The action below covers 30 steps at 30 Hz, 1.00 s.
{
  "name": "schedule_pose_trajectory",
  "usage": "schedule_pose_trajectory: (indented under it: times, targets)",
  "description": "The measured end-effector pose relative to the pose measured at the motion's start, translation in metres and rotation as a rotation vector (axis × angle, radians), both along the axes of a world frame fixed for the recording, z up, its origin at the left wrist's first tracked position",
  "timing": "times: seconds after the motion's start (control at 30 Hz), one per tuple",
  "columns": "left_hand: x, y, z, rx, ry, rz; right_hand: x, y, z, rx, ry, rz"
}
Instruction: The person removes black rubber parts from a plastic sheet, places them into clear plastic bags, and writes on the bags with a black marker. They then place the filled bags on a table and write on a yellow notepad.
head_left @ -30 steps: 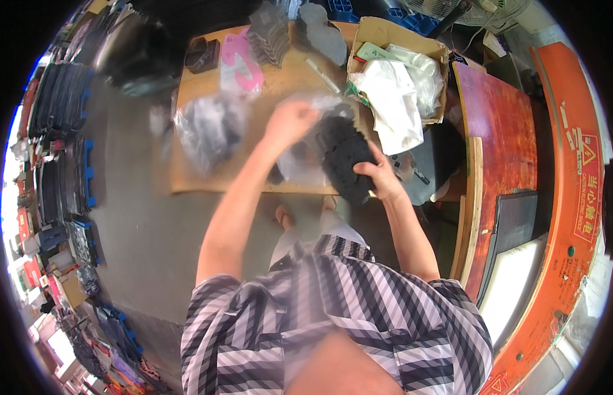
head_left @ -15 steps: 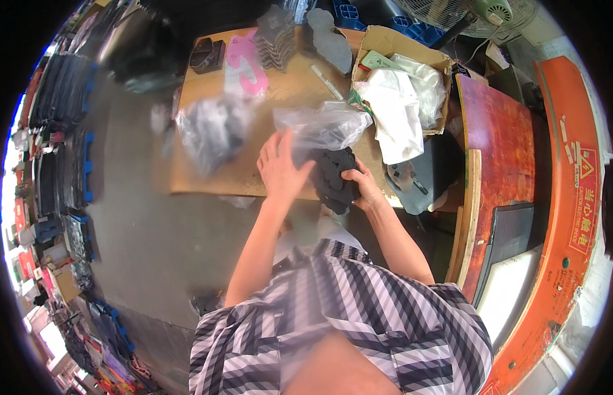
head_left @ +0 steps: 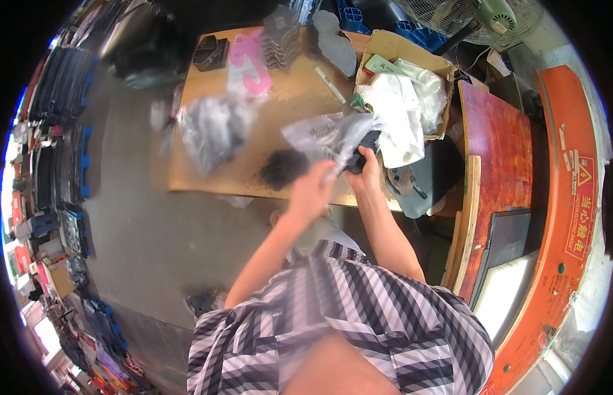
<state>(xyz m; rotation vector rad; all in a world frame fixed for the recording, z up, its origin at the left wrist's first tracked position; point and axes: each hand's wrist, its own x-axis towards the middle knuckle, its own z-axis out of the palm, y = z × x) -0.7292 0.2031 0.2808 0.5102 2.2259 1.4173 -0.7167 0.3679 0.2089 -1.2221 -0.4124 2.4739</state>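
My right hand (head_left: 366, 172) grips a stack of dark, flat pieces (head_left: 370, 141) at the table's near edge. Beside it my left hand (head_left: 312, 192), smeared by motion, has its fingers closed on the edge of a clear plastic bag (head_left: 349, 139). The bag stretches up from those fingers and partly covers the dark pieces, so how far they sit inside it cannot be seen. Left of the bag, a dark heap of similar pieces (head_left: 283, 169) lies on the table.
On the wooden table (head_left: 273, 135) lie a filled plastic bag (head_left: 217, 131), a pink sheet (head_left: 248, 62), grey stacked shapes (head_left: 280, 39) and a white marker-like stick (head_left: 329, 84). A cardboard box (head_left: 438, 64) with plastic bags stands right. A fan (head_left: 494, 16) is behind it.
Some dark pieces now lie on the table to the left. My left hand has come down and right onto the bag's edge. The bag has been drawn over beside my right hand.
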Motion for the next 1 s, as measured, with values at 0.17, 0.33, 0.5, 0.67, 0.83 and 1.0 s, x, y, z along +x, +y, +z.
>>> schedule_pose_trajectory:
  times: [0.17,0.33,0.5,0.67,0.83,1.0]
  targets:
    - [0.036,0.011,0.007,0.309,-0.307,0.164,-0.012,-0.023,-0.014,0.257,0.008,-0.063]
    - [-0.020,-0.022,0.009,0.380,-0.075,0.438,0.010,-0.027,-0.030,1.079,-0.453,1.011]
    - [-0.040,-0.053,0.027,0.299,-0.036,0.395,0.017,0.029,-0.035,1.083,-0.592,0.788]
    - [-0.026,-0.059,0.016,0.294,-0.123,0.385,0.010,0.081,0.028,1.133,-0.319,0.298]
    - [0.004,-0.074,-0.005,-0.100,0.276,-0.005,0.030,0.087,0.102,0.659,0.159,-0.022]
    - [0.024,-0.102,0.001,-0.471,0.091,0.005,0.050,0.062,0.132,0.738,0.013,0.094]
